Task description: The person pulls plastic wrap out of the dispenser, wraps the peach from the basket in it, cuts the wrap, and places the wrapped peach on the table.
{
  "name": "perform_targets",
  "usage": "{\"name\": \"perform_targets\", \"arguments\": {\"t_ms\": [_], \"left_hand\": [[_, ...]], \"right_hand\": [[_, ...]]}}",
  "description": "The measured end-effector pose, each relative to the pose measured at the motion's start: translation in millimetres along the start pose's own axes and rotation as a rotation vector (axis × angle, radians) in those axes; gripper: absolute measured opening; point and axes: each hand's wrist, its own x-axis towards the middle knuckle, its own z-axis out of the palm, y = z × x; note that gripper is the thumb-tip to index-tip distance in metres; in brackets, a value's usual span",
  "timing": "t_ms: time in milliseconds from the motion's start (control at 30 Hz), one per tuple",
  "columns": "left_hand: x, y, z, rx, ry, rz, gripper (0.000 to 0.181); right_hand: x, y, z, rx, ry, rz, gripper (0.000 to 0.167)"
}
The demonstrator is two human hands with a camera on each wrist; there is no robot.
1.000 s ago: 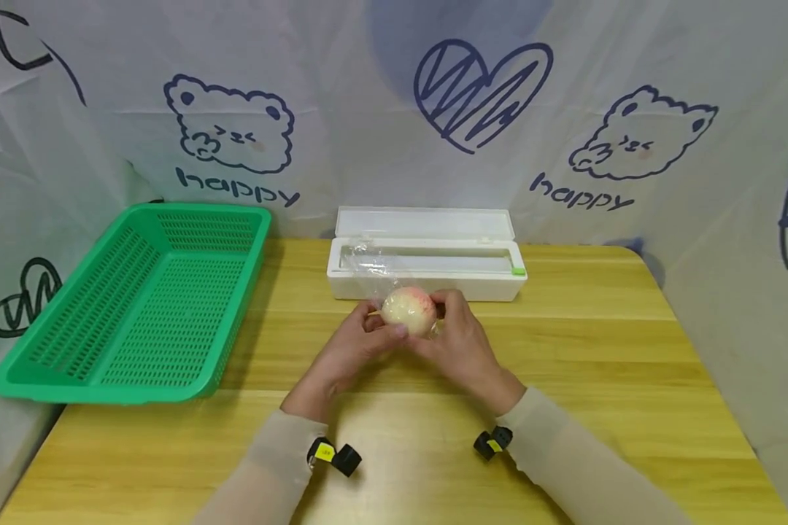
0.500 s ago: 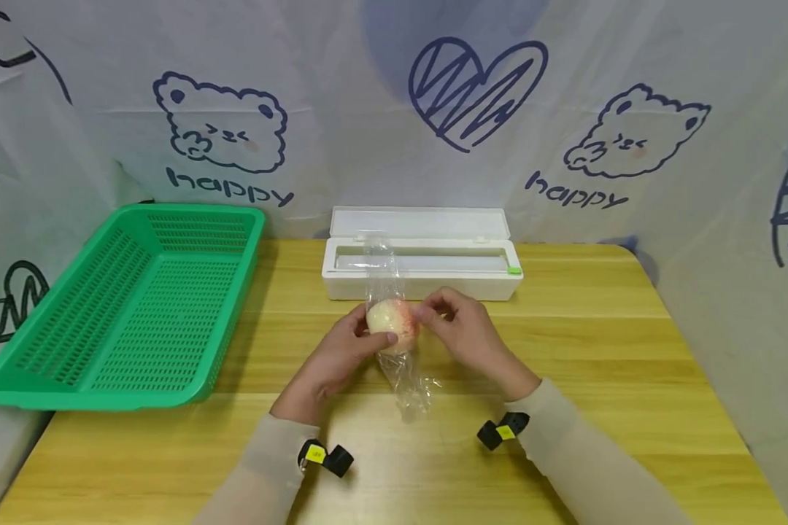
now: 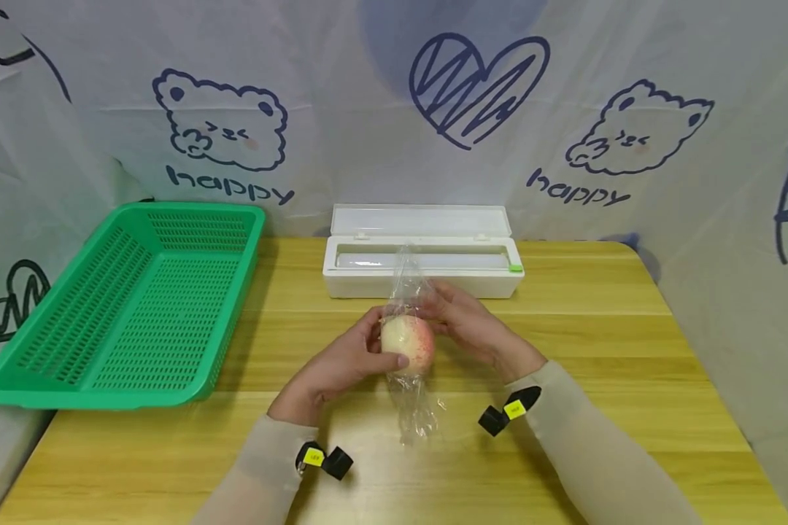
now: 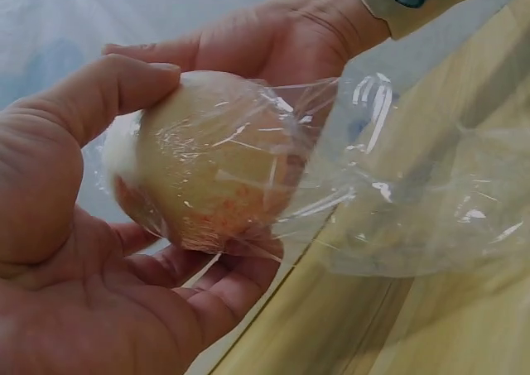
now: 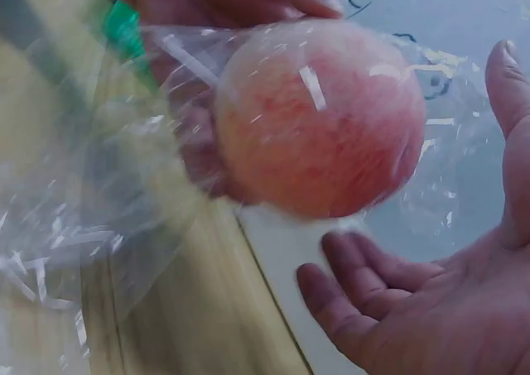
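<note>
A pale peach [image 3: 408, 344] with a pink-red blush is wrapped in clear cling film [image 3: 415, 410]. Loose tails of film stick out from it toward the far and near sides. My left hand [image 3: 341, 367] holds the peach, thumb on top and fingers beneath, as the left wrist view shows. My right hand [image 3: 476, 324] is at the peach's far right, partly behind the film's far tail. In the right wrist view, that right hand [image 5: 439, 292] has its thumb spread and fingers loosely bent, with a gap between it and the peach [image 5: 323, 118].
A white cling film box [image 3: 427, 286] with its lid [image 3: 420, 220] raised stands at the back, just beyond the hands. On the left is a green slotted basket [image 3: 226, 328]. A white printed cloth [image 3: 354, 124] hangs behind the wooden table [image 3: 597, 350].
The peach has been turned, so the film tails point to the far and near sides. My right hand has left the peach's right side and moved to the film's far tail.
</note>
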Motion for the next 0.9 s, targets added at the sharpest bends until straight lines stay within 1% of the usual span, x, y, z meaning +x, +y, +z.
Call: {"name": "perform_targets", "arguments": {"t_ms": [33, 67, 100, 133, 267, 333, 367, 500, 633, 733, 900], "left_hand": [[-0.4, 0.1, 0.8, 0.005, -0.003, -0.011, 0.082], [-0.7, 0.0, 1.4, 0.015, -0.002, -0.023, 0.08], [-0.8, -0.1, 2.1, 0.022, -0.003, -0.032, 0.079], [-0.7, -0.4, 2.6, 0.029, -0.002, -0.041, 0.077], [-0.9, -1.7, 3.6, 0.064, 0.001, -0.066, 0.074], [-1.3, -2.1, 3.9, 0.08, -0.004, -0.072, 0.073], [-1.6, -2.1, 4.0, 0.091, -0.008, -0.073, 0.074], [-2.1, -2.2, 4.1, 0.132, -0.042, -0.061, 0.074], [-3.1, -3.4, 2.8, 0.174, -0.087, -0.044, 0.075], [-4.0, -5.0, 1.1, 0.197, -0.126, -0.04, 0.074], [-5.3, -5.6, -0.3, 0.229, -0.197, -0.027, 0.071]], "right_hand": [[-0.2, -1.6, 1.2, 0.023, -0.002, -0.003, 0.112], [-0.4, -3.5, 2.2, 0.037, 0.0, -0.013, 0.112], [-0.5, -5.8, 3.5, 0.041, 0.013, -0.024, 0.109], [-0.5, -8.1, 4.7, 0.046, 0.034, -0.032, 0.102], [0.1, -17.7, 9.0, 0.013, 0.133, -0.051, 0.058], [0.8, -20.8, 10.9, -0.013, 0.177, -0.051, 0.046], [0.9, -22.0, 11.8, -0.027, 0.199, -0.053, 0.042], [2.2, -23.1, 14.0, -0.078, 0.285, -0.092, 0.038], [2.8, -22.8, 14.9, -0.106, 0.371, -0.141, 0.027], [2.2, -23.4, 15.4, -0.095, 0.407, -0.163, 0.017], [0.1, -23.7, 16.3, -0.071, 0.431, -0.169, 0.016]]}}
